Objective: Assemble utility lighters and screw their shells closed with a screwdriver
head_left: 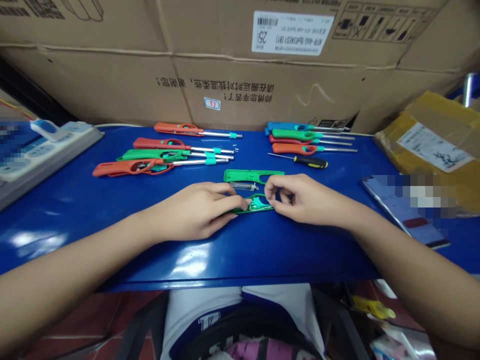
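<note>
An open half of a green lighter casing (255, 204) lies on the blue table with a light-green part inside it. My left hand (202, 209) has its thumb and fingers closed on this casing's left end. Thumb and forefinger of my right hand (302, 199) are pinched together at the casing's right end; whatever is between them is too small to make out. Just beyond my fingertips lies a clear fuel tank (243, 186) with a metal tip. Behind that sits the other green casing half (242, 175), its right end partly covered by my right hand.
Several long-handled lighters, including an orange lighter (178, 129), lie at back left. More, including an orange one (288, 148), lie at back right beside a screwdriver (311, 161). A power strip (48, 150) stands left; a phone (405, 212) and taped parcel (431, 150) are right. A large carton (225, 65) stands behind.
</note>
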{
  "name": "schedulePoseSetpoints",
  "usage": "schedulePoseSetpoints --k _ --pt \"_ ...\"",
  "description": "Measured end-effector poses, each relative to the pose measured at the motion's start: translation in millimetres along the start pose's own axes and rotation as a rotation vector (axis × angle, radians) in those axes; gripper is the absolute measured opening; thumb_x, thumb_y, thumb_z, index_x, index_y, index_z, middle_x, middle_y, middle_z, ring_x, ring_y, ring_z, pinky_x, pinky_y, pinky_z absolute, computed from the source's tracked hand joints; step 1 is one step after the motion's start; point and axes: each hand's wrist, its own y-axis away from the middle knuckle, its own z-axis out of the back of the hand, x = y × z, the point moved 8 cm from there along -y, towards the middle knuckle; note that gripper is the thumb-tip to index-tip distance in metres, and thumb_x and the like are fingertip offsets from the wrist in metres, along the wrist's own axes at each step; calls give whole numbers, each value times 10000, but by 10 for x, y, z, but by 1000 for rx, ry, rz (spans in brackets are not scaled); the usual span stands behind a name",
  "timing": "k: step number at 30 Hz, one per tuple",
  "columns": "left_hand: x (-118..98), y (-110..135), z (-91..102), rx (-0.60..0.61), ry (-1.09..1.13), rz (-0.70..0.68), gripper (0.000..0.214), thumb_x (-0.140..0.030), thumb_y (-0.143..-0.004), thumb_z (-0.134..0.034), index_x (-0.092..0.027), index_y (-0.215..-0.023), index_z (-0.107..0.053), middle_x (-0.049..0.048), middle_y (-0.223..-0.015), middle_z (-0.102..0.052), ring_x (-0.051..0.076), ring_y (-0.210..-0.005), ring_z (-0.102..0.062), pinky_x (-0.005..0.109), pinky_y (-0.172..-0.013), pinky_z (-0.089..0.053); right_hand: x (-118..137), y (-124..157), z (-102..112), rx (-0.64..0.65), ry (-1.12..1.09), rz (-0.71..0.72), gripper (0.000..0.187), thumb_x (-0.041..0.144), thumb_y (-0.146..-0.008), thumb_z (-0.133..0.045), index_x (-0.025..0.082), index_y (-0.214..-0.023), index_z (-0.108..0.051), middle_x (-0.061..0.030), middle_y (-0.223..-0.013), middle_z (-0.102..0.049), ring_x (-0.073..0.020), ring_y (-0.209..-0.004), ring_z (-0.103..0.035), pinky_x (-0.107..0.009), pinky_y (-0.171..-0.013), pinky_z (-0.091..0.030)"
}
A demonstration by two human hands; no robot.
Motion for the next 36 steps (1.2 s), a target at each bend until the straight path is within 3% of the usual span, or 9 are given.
schedulePoseSetpoints --k 7,11,16,21,36 --pt "76 -1 21 -104 161 1 288 -276 -1025 -545 -185 -1290 -615 96 -1209 -700 207 -1127 -658 339 -987 -553 -11 -28 -26 -11 96 12 23 199 -899 -646 178 -910 -641 31 -728 -600 -90 -563 -476 -241 -630 -359" --pt "195 -13 110 -216 155 107 314 -295 -1017 -550 -175 -1301 -608 101 -1236 -698 231 -1142 -610 386 -1013 -512 -21 -33 -41 -6 110 22 52 218 -907 -670 178 -935 -652 19 -778 -631 -92 -579 -497 -244 -644 -367" --pt "287 -52 23 -165 132 173 288 -260 -1024 -506 -169 -1260 -643 94 -1182 -701 237 -1070 -598 400 -967 -475 -22 -19 -42 1 166 2 49 223 -918 -655 178 -907 -671 -6 -820 -664 -107 -626 -518 -247 -642 -358" --pt "351 -64 11 -219 240 232 235 -295 -998 -569 -165 -1135 -708 70 -1045 -695 203 -997 -628 341 -919 -497 -44 0 -13 -2 231 -43 93 271 -917 -678 190 -879 -703 -10 -820 -691 -119 -650 -534 -254 -627 -341" --pt "380 -33 -31 -137 363 354 247 -354 -964 -625 -187 -1106 -739 43 -983 -640 163 -862 -630 283 -793 -521 -62 22 15 10 276 -87 107 306 -893 -718 212 -854 -684 13 -764 -675 -127 -657 -535 -253 -609 -320"
